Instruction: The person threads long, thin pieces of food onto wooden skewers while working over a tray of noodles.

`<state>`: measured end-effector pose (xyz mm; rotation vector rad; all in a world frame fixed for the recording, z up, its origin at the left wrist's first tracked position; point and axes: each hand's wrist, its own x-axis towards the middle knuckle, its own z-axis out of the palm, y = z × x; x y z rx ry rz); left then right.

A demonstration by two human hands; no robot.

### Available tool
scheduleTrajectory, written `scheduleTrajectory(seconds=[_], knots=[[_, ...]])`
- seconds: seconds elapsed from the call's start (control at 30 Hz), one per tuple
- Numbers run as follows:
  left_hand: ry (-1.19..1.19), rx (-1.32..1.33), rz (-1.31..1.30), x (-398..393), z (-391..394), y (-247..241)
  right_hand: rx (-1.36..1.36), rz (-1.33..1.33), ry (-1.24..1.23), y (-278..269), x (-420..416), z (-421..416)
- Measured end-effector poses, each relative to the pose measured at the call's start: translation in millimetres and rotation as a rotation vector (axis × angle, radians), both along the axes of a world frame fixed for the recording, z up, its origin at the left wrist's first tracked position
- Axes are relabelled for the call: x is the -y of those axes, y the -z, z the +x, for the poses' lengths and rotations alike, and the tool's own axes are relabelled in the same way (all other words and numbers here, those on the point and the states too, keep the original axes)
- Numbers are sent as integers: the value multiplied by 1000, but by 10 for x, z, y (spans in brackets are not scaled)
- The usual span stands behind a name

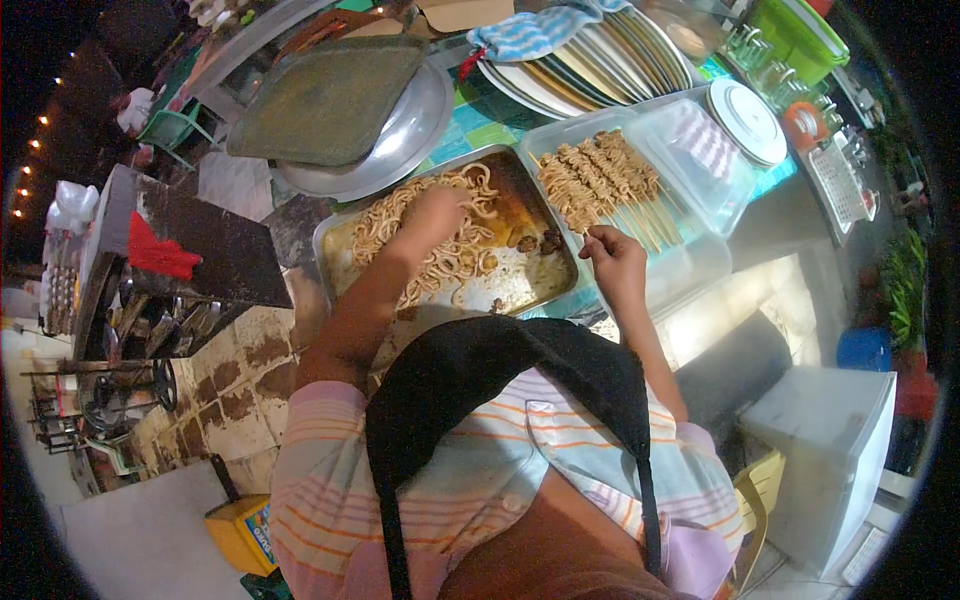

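A rectangular metal tray (536, 281) holds a heap of coiled, cooked intestine-like strips (450, 262), brownish liquid and a few dark lumps. My left hand (439, 214) reaches into the heap; its fingertips are hidden, so its grip cannot be told. Right of the tray, my right hand (616, 259) pinches a thin wooden skewer near the near-left edge of a clear plastic container (694, 259). In that container, several skewers threaded with folded strips (596, 176) lie side by side, their bare sticks pointing towards me.
Beyond the tray, a dark flat tray (330, 101) rests on a round metal lid or basin (409, 142). A row of plates (592, 67) stands under a striped cloth (536, 34). A clear lid (694, 154) and stacked white round lids (746, 120) lie right. Glass mugs (772, 71) stand farther off.
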<state>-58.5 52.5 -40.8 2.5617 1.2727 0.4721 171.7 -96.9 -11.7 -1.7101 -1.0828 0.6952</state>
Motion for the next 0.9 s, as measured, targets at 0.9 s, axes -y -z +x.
scheduleTrajectory(seconds=[0.9], knots=[[-95,1256,-1232,-156,-197,-486,79,-55,-180,-114,-29,-212]])
